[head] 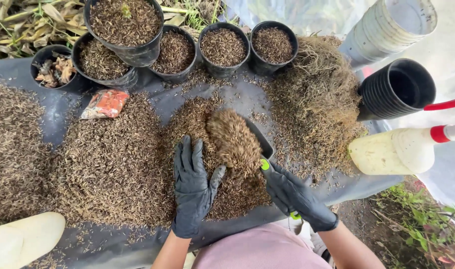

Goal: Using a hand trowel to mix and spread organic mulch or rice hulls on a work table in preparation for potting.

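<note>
Gripping the black plastic scoop (257, 137) heaped with brown husk, right gloved hand (294, 194) has fingers clamped on its handle; left gloved hand (192, 187) lies flat, fingers apart, on the husk pile (112, 164) just beside it.

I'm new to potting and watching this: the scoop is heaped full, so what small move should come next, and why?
Probably lift the scoop level with the right hand and carry it toward a black pot. It is piled high with husk mix, the left hand lies flat on the heap beside it, and tilting would spill it.
</note>
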